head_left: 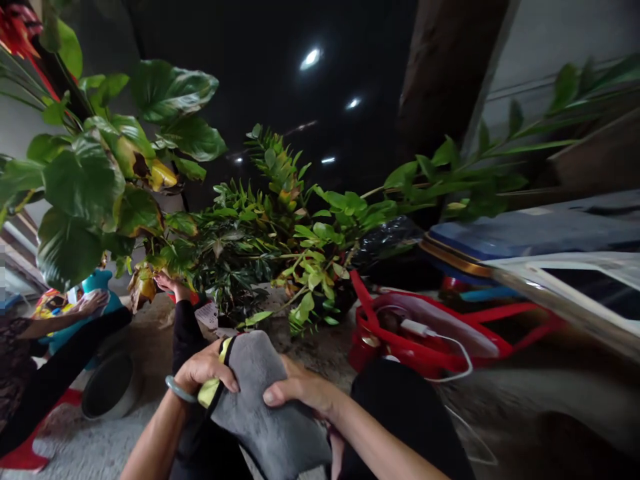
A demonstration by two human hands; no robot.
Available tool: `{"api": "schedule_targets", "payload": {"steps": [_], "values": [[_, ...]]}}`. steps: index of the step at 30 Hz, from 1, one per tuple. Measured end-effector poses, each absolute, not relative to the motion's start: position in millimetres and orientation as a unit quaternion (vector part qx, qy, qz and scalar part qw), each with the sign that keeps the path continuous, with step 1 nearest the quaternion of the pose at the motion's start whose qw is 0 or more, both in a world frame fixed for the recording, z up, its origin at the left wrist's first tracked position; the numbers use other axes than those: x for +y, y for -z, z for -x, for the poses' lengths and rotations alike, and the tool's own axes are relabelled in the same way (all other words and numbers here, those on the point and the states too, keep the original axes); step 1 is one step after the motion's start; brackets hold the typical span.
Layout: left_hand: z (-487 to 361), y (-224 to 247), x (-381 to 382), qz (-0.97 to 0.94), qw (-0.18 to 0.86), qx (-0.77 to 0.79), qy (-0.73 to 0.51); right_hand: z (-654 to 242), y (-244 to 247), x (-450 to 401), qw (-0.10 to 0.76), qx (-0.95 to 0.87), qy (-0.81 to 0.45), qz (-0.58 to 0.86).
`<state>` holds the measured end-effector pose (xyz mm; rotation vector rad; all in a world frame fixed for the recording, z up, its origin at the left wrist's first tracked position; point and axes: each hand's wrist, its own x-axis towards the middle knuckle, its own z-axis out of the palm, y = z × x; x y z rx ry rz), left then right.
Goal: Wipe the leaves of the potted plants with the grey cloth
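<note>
In the head view, a soft grey fabric piece with black edging and a yellow strip lies over my lap between both hands. My left hand, with a pale bracelet at the wrist, grips its left side by the yellow strip, thumb on the grey face. From the right, my right hand clasps the piece, its thumb pressing on the front and its other fingers mostly hidden behind. The fabric's exact kind cannot be made out.
Leafy potted plants spread ahead. A red bag with a white cable stands to the right, beside a blue-topped surface. At the left are a dark bucket and another person's hand on a turquoise object.
</note>
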<state>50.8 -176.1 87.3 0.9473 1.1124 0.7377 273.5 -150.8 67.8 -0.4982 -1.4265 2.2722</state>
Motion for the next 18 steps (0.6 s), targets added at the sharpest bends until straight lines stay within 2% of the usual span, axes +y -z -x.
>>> {"api": "schedule_targets", "payload": {"steps": [3, 6, 10, 13, 15, 18], "values": [[-43.9, -87.6, -164.3, -0.449, 0.676, 0.457, -0.363, -274.4, -70.1, -144.5, 0.224, -0.488, -0.820, 0.198], [-29.6, -84.9, -144.9, -0.428, 0.638, 0.452, -0.454, -273.1, -91.2, -128.7, 0.260, -0.508, -0.782, 0.249], [-10.8, -82.1, -112.0, -0.295, 0.523, 0.458, -0.655, -256.1, -136.0, -96.5, 0.421, -0.467, -0.734, 0.257], [-5.6, -73.9, -92.0, -0.285, 0.495, 0.485, -0.662, -232.6, -143.4, -76.5, 0.558, -0.366, -0.690, 0.280], [-3.6, -64.4, -83.6, -0.316, 0.495, 0.528, -0.614, -220.6, -127.4, -76.7, 0.554, -0.322, -0.690, 0.336], [6.4, -51.1, -74.7, -0.340, 0.429, 0.587, -0.596, -221.5, -97.3, -98.0, 0.446, -0.338, -0.743, 0.366]]}}
